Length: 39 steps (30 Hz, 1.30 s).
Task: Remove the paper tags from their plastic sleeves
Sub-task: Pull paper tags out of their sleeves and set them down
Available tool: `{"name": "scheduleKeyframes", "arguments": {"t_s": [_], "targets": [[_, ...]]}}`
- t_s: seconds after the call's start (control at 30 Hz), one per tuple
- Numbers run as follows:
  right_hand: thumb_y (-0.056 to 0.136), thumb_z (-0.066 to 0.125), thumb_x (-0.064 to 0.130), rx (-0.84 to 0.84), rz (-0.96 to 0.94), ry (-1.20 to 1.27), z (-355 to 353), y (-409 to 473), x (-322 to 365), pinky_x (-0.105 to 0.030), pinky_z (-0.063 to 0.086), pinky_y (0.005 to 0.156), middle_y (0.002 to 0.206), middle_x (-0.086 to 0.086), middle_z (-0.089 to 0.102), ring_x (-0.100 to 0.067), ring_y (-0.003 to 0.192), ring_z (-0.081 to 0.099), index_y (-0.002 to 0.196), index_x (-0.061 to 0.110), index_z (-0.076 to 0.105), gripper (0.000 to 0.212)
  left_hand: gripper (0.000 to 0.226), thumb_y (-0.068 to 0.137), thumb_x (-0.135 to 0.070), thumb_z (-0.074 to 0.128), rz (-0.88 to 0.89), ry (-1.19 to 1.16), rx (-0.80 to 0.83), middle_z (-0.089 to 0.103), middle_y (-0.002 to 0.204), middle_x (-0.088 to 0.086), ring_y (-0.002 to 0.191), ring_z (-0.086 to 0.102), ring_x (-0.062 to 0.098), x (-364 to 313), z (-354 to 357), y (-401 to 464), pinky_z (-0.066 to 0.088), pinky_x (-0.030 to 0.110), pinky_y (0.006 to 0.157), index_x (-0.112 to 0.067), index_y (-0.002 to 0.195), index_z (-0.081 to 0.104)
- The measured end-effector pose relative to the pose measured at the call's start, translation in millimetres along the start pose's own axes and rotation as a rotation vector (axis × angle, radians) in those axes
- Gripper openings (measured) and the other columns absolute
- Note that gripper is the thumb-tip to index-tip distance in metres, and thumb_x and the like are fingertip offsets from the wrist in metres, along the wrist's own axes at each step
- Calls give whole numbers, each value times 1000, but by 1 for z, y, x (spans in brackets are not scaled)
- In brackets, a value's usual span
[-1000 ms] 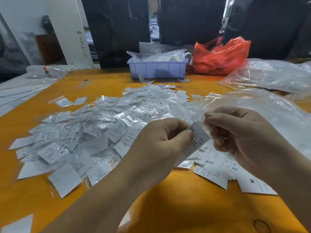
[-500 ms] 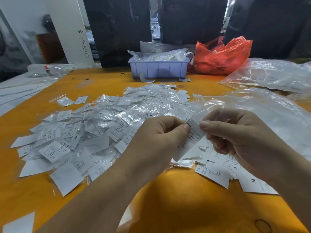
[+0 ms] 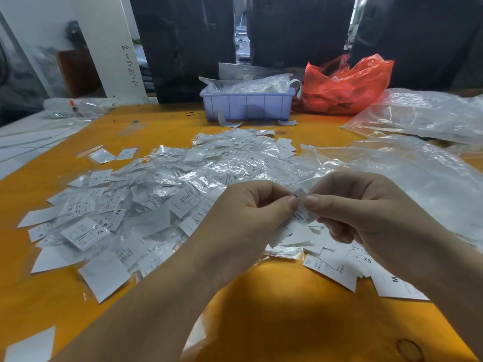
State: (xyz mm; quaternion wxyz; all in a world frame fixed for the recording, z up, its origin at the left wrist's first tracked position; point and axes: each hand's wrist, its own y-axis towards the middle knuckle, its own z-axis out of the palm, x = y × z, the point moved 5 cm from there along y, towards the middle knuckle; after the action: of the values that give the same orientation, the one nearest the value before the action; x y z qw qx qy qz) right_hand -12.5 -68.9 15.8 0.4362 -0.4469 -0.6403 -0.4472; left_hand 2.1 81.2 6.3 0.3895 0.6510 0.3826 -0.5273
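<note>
a sleeved tag (image 3: 300,206) is held up over the orange worktop (image 3: 274,309), pinched at its top edge between thumb and fingers of the left hand (image 3: 251,212) and right hand (image 3: 366,212), likely so the two layers can be parted. the unsorted heap (image 3: 156,199) is kept left, bare tags (image 3: 352,267) are gathered right, so sorts stay separate.

Two hands are seen, left hand (image 3: 251,207) and right hand (image 3: 366,205), with one paper tag (image 3: 300,209) pinched between them. One lilac bin (image 3: 247,105) and one red bag (image 3: 345,84) are counted. Two large clear bags (image 3: 423,113) are visible. One heap of sleeved tags (image 3: 162,194), too many to count; one smaller pile of bare tags (image 3: 347,267).
</note>
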Motion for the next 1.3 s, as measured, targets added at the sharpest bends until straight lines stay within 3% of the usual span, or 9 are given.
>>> {"name": "scheduleKeyframes", "arguments": {"t_s": [0.2,0.4,0.6,0.73,0.9,1.03,1.17,1.3], "targets": [[71,82,26,37,28,29,4,-1,1,-21,35,46,56,0,53,-12,50,42,66,18,73,13,10,93,-24,61,50,-42,-8,74,84,-1,72,66,5,-1,0,-1,49,14,60,-24,94,71],[71,71,30,36,69,75,5,0,-4,-19,38,45,56,0,55,-11,50,45,73,18,76,14,28,78,-43,61,59,-64,-22,74,83,-3,68,65,1,-3,1,-2,47,12,55,-27,100,69],[70,69,27,-7,71,60,0,0,-5,-21,37,44,56,-1,56,-9,48,46,79,12,76,19,11,92,-33,61,110,67,-70,71,81,0,66,61,2,-5,-1,-3,44,11,52,-28,91,71],[72,68,27,15,73,78,2,-1,-3,-20,37,45,58,-2,56,-9,50,44,72,13,74,16,19,96,-29,58,163,175,-111,68,72,-9,62,59,-1,-8,-2,-6,40,9,49,-26,82,71],[75,78,24,-14,42,99,-1,0,0,-23,35,47,57,-6,54,-13,50,41,63,14,71,17,25,98,-19,55,117,170,-80,62,57,-14,49,54,-3,-8,-3,-4,37,7,46,-19,77,69],[76,71,25,5,51,69,0,0,1,-20,36,46,57,-7,57,-12,49,41,62,14,70,18,28,93,-34,51,101,111,-45,66,64,-9,54,54,1,-8,-1,-3,40,11,48,-18,78,68],[76,65,31,67,67,78,6,-1,-1,-18,36,45,58,-8,57,-12,48,43,67,8,71,25,26,96,-30,56,94,117,-58,62,58,-13,51,54,-1,-7,-1,-4,39,9,48,-16,78,68],[72,69,32,138,122,145,10,-2,-4,-20,43,49,66,-8,61,-16,54,50,76,9,73,24,20,94,-24,59,87,17,-156,65,63,-6,51,56,0,-6,-8,-3,42,12,46,-14,79,67]]}}
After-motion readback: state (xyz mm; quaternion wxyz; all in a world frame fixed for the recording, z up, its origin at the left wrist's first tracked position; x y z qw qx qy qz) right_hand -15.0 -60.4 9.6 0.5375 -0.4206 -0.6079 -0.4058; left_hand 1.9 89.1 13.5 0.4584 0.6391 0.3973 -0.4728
